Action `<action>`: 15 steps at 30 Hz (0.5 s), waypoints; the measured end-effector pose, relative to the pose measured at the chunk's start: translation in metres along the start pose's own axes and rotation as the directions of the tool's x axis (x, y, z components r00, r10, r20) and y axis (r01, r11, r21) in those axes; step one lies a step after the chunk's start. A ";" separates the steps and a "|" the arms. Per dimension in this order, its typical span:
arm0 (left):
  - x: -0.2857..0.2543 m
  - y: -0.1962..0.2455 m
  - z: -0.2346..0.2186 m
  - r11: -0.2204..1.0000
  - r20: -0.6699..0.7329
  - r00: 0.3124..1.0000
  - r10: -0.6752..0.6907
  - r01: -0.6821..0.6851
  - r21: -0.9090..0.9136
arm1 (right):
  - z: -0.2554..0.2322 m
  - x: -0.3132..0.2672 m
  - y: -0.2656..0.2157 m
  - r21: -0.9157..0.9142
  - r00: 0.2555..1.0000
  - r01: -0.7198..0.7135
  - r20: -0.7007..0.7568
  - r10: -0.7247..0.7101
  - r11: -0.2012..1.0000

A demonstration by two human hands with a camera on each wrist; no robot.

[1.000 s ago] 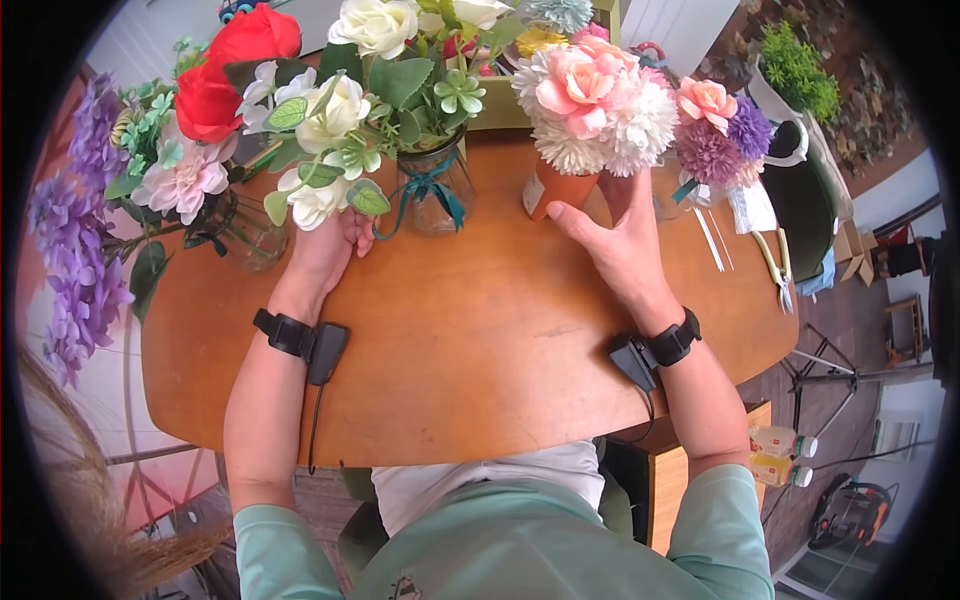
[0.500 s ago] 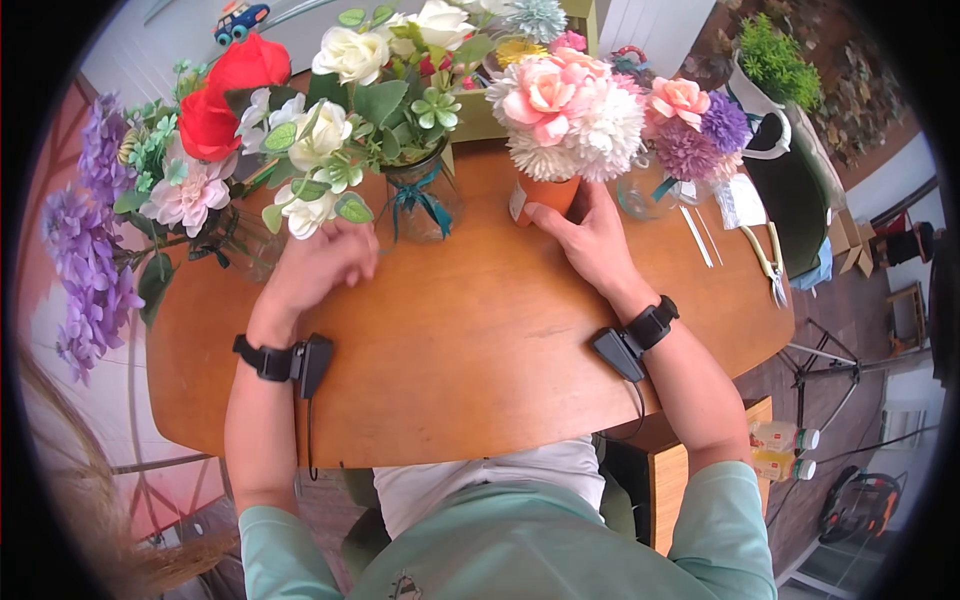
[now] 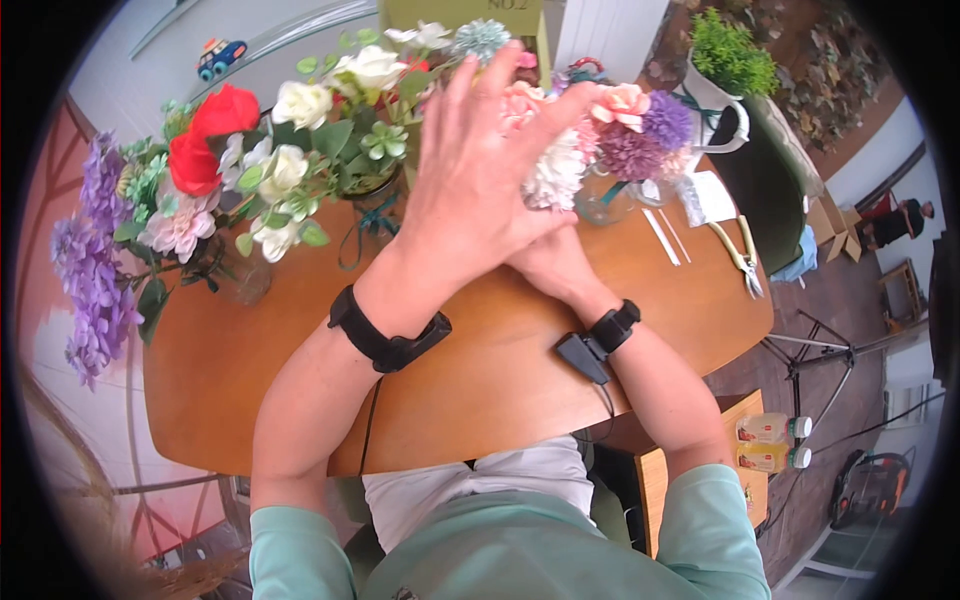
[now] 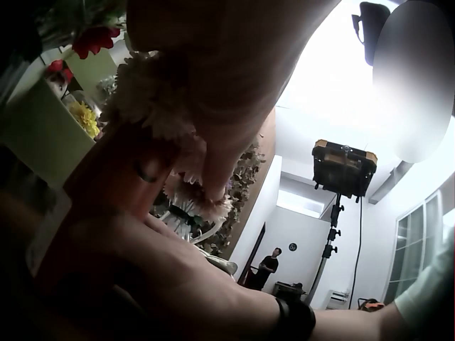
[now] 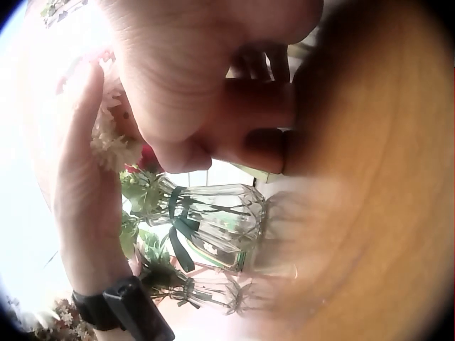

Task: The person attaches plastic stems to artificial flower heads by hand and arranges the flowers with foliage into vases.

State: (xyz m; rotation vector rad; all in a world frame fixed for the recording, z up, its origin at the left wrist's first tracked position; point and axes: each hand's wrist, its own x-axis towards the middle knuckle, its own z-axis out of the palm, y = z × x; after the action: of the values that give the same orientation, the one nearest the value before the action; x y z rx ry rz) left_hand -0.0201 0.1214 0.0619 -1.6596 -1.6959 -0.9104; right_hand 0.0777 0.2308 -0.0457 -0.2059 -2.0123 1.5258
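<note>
The left hand [image 3: 465,180] is spread with straight fingers over the pink and white bouquet [image 3: 555,172], hiding much of it from the head view. In the left wrist view the orange pot [image 4: 117,181] is tilted in that picture, with white blooms at its mouth. Below the left hand, the right hand [image 3: 555,262] grips this pot, its fingers curled round the side. The right wrist view shows the right hand [image 5: 178,78] close on the pot [image 5: 259,106], and the left hand [image 5: 89,192] at the white flowers [image 5: 110,138].
Glass vases with white roses [image 3: 300,105], red flowers [image 3: 195,165] and purple flowers [image 3: 95,260] stand on the table's left. At right are a pink-purple bunch [image 3: 630,155], white sticks [image 3: 662,238], a clear packet [image 3: 708,197] and pliers [image 3: 740,258]. A green box [image 3: 515,20] stands behind.
The left hand has moved up and right from beside the white roses to over the bouquet. The right hand, still gripping the pot, has shifted slightly left, and the head view has turned.
</note>
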 end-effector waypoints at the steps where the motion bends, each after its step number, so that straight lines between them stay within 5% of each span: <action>1: 0.003 -0.006 0.007 0.996 0.000 0.999 -0.036 0.035 -0.076 | -0.005 0.001 0.000 -0.007 1.000 0.005 -0.008 -0.005 1.000; 3: 0.001 -0.013 0.012 0.983 0.044 0.996 -0.078 0.084 -0.165 | -0.005 0.001 0.003 -0.027 0.993 -0.116 0.018 0.116 0.993; 7: -0.001 -0.020 0.015 0.987 0.097 0.992 -0.086 0.098 -0.127 | -0.003 0.004 0.016 0.014 0.996 -0.086 0.008 0.086 0.996; 15: 0.014 -0.026 0.016 0.964 -0.178 0.984 -0.013 -0.035 -0.263 | -0.001 -0.001 0.009 -0.133 0.997 -0.057 -0.051 0.050 0.989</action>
State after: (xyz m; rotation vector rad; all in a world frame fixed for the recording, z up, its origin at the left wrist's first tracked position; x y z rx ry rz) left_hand -0.0459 0.1433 0.0619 -1.6956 -1.4939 -1.2882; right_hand 0.0770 0.2342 -0.0539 -0.3500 -2.0887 1.4044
